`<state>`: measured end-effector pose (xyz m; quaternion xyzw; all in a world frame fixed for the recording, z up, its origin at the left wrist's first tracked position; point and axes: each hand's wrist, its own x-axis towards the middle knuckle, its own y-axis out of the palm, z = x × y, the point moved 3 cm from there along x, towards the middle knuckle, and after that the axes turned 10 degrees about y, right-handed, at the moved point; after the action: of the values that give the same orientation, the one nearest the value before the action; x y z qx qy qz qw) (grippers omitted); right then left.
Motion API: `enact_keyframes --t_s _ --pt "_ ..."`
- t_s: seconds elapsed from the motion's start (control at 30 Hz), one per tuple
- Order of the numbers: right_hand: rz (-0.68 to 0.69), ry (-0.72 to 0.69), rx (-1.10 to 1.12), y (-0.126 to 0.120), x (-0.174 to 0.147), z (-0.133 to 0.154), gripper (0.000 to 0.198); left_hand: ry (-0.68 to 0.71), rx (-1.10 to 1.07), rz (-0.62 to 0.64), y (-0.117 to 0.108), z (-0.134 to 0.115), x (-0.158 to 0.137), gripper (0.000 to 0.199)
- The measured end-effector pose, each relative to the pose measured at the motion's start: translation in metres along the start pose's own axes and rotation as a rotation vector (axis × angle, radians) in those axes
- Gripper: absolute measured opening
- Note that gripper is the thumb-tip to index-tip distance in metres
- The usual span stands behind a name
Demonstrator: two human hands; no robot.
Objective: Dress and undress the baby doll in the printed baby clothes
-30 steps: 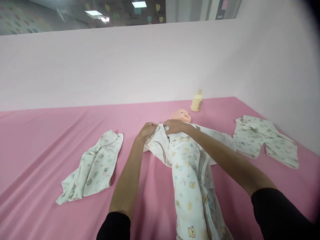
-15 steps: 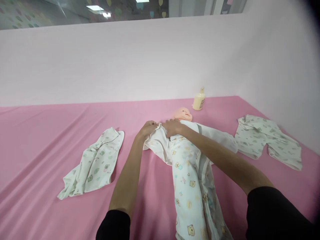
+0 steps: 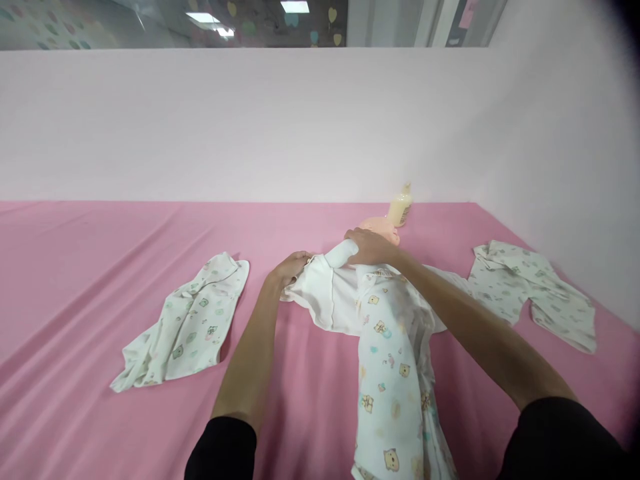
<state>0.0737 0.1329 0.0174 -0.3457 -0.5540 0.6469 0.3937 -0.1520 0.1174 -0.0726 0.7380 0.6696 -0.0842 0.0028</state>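
A baby doll lies on its back on the pink sheet, its pinkish head (image 3: 380, 229) pointing toward the wall. Spread around it is a white baby shirt (image 3: 320, 293), and a bear-print baby garment (image 3: 390, 373) covers its lower body. My left hand (image 3: 293, 268) pinches the outer end of the shirt's left-hand sleeve. With my right hand (image 3: 369, 247) I grip the doll's white cloth arm (image 3: 341, 253) near the shoulder, just below the head. Part of that arm disappears into the sleeve. My right forearm hides much of the doll's chest.
A folded printed baby garment (image 3: 190, 327) lies to the left on the pink sheet (image 3: 90, 267). Printed baby shorts (image 3: 530, 293) lie at the right. A pale yellow pump bottle (image 3: 400, 205) stands behind the doll's head, near the white wall (image 3: 240, 127).
My right hand has moved from the sleeve opening up to the doll's arm. The white arm now shows between my hands, and the sleeve is stretched out more to the left.
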Motion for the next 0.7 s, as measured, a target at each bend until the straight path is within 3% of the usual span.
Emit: enact_keyframes --t_s 0.23,0.37,0.53,0.7 --pt "-0.002 0.033 -0.033 0.005 -0.001 0.002 0.040 -0.006 -0.028 0.193 0.007 -0.021 -0.017 0.060" --pt "-0.068 -0.001 -0.144 0.009 -0.001 0.012 0.044 0.067 0.053 0.265 0.009 -0.032 -0.023 0.056" --pt "-0.106 -0.197 -0.214 0.019 0.002 0.042 0.037 0.174 0.078 0.175 0.012 -0.041 -0.022 0.050" --pt "-0.109 -0.210 -0.231 0.027 0.010 0.052 0.037 0.207 0.144 0.109 0.008 -0.038 -0.018 0.043"
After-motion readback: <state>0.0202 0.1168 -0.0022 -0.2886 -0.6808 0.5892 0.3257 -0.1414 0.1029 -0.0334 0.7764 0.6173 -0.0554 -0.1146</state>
